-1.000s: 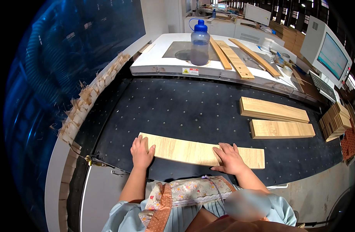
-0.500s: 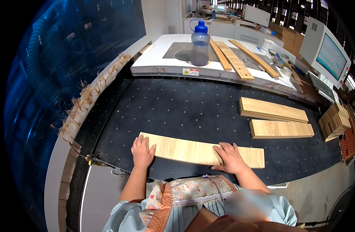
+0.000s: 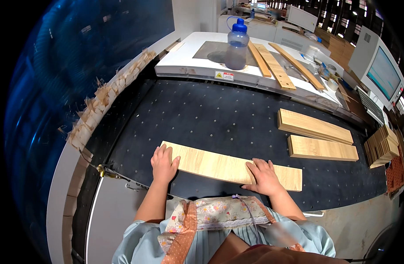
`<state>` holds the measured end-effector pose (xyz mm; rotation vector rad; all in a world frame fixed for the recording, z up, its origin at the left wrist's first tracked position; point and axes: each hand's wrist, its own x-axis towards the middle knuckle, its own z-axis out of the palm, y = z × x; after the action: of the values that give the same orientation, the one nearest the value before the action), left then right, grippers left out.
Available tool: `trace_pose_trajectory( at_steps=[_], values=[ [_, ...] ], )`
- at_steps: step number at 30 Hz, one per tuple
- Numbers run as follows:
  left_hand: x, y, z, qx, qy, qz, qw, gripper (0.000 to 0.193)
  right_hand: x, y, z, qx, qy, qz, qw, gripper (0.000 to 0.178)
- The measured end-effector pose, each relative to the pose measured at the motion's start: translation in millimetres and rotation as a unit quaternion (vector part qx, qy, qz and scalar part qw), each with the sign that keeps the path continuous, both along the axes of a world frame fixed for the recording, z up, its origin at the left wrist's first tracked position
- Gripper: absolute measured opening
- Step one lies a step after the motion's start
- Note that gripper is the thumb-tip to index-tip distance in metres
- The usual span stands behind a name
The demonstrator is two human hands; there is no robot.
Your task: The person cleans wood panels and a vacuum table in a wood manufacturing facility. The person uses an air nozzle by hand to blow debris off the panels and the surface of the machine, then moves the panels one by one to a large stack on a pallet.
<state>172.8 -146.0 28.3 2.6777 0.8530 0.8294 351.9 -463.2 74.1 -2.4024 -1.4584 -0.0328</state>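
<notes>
Head view, background: shows a dim workshop [image 3: 334,33] at top right, with detail too small to make out. At left, shows a dark blue panel [image 3: 100,48], cut off by the black fisheye rim, with only faint shapes readable behind the sheen. Note a frayed pale strip [image 3: 107,100] along the panel's lower edge.

Head view, surface: shows a black worktable [image 3: 197,119] with pale dots, too small to class as studs or holes. Beyond it, shows a white machine top [image 3: 184,57] bearing a blue-capped bottle [image 3: 237,52], three wooden strips [image 3: 276,68] and small containers [image 3: 330,72], hard to tell apart.

Head view, work: find the wood-grain board [image 3: 213,163] flat near the worktable's front edge, before a floral apron [image 3: 219,214], with both ends partly or nearly covered. On the left end, find the left hand [image 3: 165,163], with fingers close together and thumb apart; cannot tell any hooking over the edge. On the right half, find the right hand [image 3: 265,177], with fingers fanned over the top and thumb at the near edge; cannot tell any pinch underneath.

Head view, right side: shows two low piles of boards [image 3: 316,125], with layers hard to count, an upright stack [image 3: 381,147], partly shadowed, and a monitor [image 3: 384,72], unreadable.
</notes>
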Motion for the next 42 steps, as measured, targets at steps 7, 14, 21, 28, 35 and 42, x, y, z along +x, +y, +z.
trace_pose_trajectory(
  at_steps=[7,14,21,28,35,42],
  values=[
    [-0.2,-0.6,3.0,-0.018,0.006,0.005,1.000,0.045,0.1,0.5,-0.9,-0.017,0.004,0.002,1.000,0.086],
    [-0.1,-1.9,6.1,-0.030,0.016,0.006,0.999,0.046,-1.5,1.1,-0.5,-0.019,-0.011,-0.004,1.000,0.082],
    [1.7,-0.4,4.3,-0.027,0.019,0.006,0.999,0.046,-1.3,1.4,1.6,-0.013,-0.010,-0.003,1.000,0.082],
    [2.1,2.8,1.1,-0.019,0.016,-0.001,1.000,0.046,-0.7,0.8,1.1,0.003,-0.005,-0.001,1.000,0.084],
    [0.9,3.0,1.8,-0.013,0.013,-0.005,1.000,0.046,-1.0,-0.3,-0.6,0.001,-0.009,-0.002,1.000,0.085],
    [1.5,4.2,1.1,-0.016,0.016,-0.006,1.000,0.047,-1.8,-0.8,1.9,-0.003,-0.006,0.002,1.000,0.081]
  ],
)
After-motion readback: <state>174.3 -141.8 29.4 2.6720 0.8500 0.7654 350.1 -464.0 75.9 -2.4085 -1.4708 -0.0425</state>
